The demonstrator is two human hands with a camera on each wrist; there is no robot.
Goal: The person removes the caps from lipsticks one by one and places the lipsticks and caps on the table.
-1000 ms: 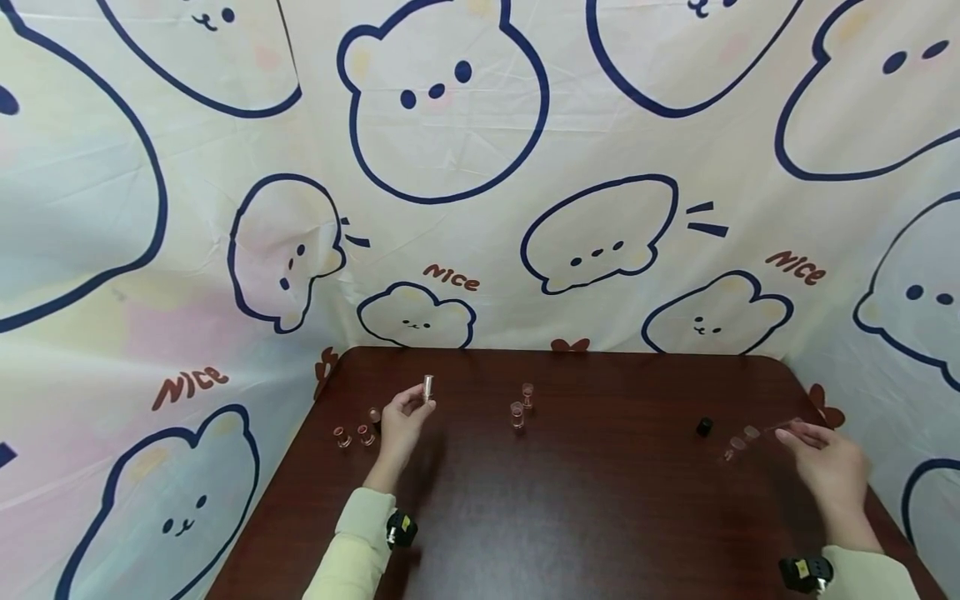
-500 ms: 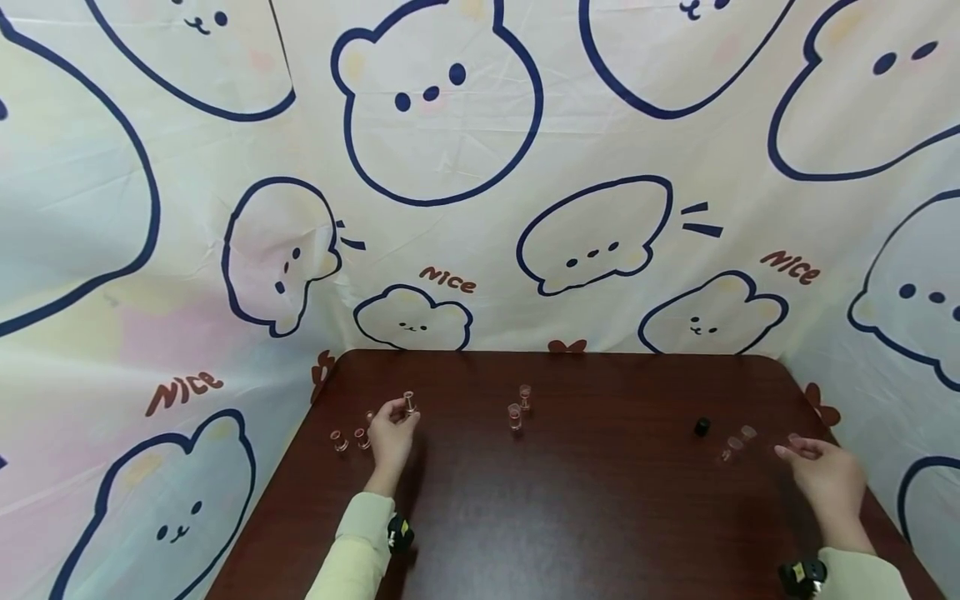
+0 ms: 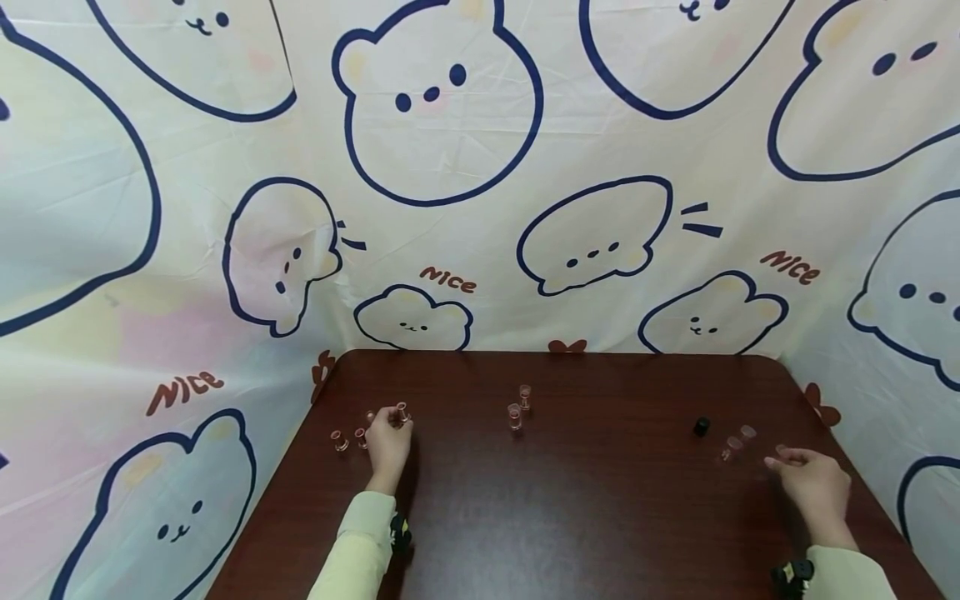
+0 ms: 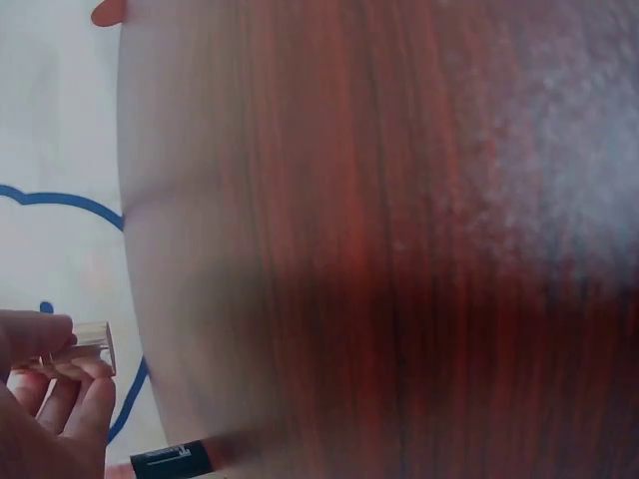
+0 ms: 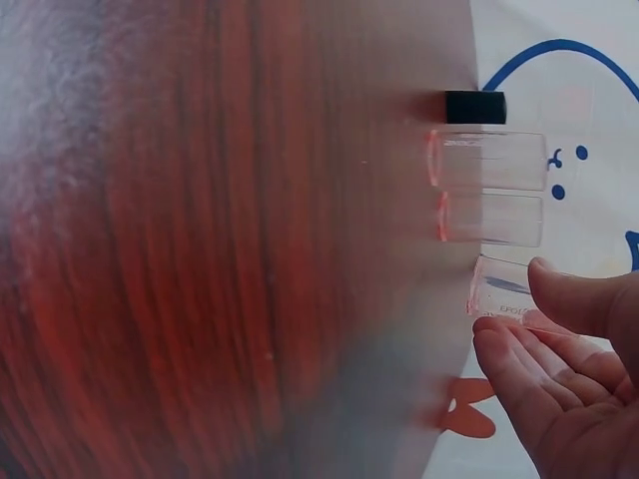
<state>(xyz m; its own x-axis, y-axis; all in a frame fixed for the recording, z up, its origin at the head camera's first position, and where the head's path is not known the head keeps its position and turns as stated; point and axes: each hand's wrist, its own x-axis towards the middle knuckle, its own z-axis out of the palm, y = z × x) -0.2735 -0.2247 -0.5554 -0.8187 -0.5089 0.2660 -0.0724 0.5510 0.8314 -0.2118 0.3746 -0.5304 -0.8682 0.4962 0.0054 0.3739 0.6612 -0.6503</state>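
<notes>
My left hand (image 3: pixel 389 446) pinches a small clear-based lipstick (image 4: pixel 95 341) between thumb and fingers, at the table's left side. Just beside it stand several similar lipsticks: one clear-based lipstick (image 3: pixel 339 440) to the left, another close by, and a black lipstick (image 4: pixel 172 460) with a pinkish upper part. At the right, my right hand (image 3: pixel 813 487) pinches a clear printed lipstick cap (image 5: pixel 499 289) low over the table; whether it touches the surface I cannot tell. Alongside that hand stand two clear caps (image 5: pixel 491 162) and a black cap (image 5: pixel 475 107).
Two more clear lipstick-like tubes (image 3: pixel 514 417) stand upright near the middle of the dark wooden table (image 3: pixel 585 517). A patterned cloth (image 3: pixel 450 167) hangs behind the table and along its sides.
My left hand has moved slightly left and down, bringing the lipstick lower beside the others. The right hand has also shifted down and a little left, toward the caps.
</notes>
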